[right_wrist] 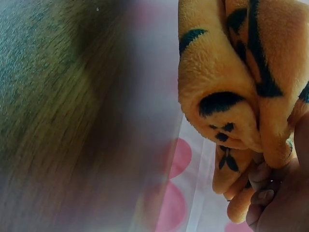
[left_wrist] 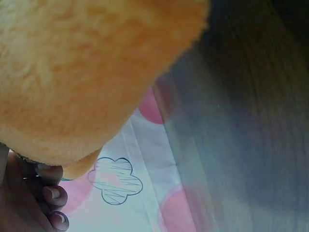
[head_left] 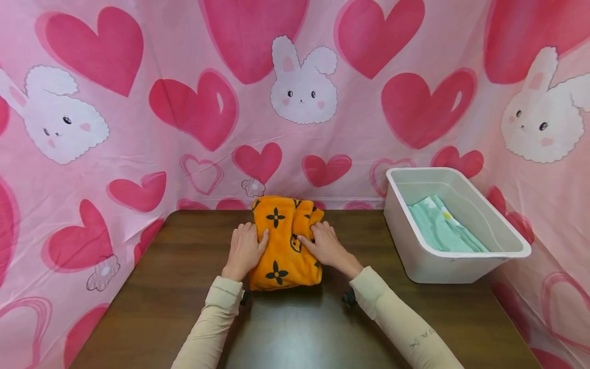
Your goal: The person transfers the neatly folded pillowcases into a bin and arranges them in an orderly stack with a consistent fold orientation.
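An orange plush cloth with black flower prints is held in both hands over the middle of the brown table, folded into a thick bundle. My left hand grips its left side, thumb on the near face. In the left wrist view, curled fingers show below the cloth's fuzzy edge. My right hand grips the right side, where the layers are bunched. The right wrist view shows rolled folds of the cloth and bent fingers pinching its edge.
A white plastic bin stands at the table's right, with a mint green cloth lying inside. The wooden table meets a pink curtain printed with hearts and rabbits along its back edge and sides.
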### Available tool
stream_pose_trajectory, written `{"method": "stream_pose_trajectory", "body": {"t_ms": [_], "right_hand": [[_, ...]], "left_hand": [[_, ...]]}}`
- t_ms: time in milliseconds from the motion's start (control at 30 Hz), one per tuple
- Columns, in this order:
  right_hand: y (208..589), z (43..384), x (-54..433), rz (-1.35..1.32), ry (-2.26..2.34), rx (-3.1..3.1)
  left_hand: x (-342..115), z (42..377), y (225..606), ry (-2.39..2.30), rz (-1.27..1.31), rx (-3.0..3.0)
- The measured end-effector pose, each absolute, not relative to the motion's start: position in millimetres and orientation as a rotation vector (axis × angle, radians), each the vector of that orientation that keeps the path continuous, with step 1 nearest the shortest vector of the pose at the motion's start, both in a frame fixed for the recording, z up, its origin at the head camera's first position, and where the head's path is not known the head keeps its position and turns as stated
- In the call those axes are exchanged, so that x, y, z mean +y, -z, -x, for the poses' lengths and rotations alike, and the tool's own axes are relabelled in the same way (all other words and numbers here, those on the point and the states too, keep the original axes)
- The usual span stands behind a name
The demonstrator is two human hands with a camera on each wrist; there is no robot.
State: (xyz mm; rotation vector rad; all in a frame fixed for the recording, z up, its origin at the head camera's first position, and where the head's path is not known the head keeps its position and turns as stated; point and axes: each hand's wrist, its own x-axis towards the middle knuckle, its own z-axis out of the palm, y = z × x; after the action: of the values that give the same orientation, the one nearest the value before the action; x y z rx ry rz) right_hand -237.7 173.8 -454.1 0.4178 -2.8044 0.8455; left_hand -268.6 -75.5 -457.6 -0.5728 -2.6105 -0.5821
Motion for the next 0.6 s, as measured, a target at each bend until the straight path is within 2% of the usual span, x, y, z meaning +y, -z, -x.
{"method": "stream_pose_trajectory", "body": {"t_ms": [600], "right_hand": [[439.1, 234.2, 181.5, -0.432, -0.808, -2.811]], "left_hand": [[-64.6, 256.6, 444.7, 0.646, 0.519, -2.599]]}}
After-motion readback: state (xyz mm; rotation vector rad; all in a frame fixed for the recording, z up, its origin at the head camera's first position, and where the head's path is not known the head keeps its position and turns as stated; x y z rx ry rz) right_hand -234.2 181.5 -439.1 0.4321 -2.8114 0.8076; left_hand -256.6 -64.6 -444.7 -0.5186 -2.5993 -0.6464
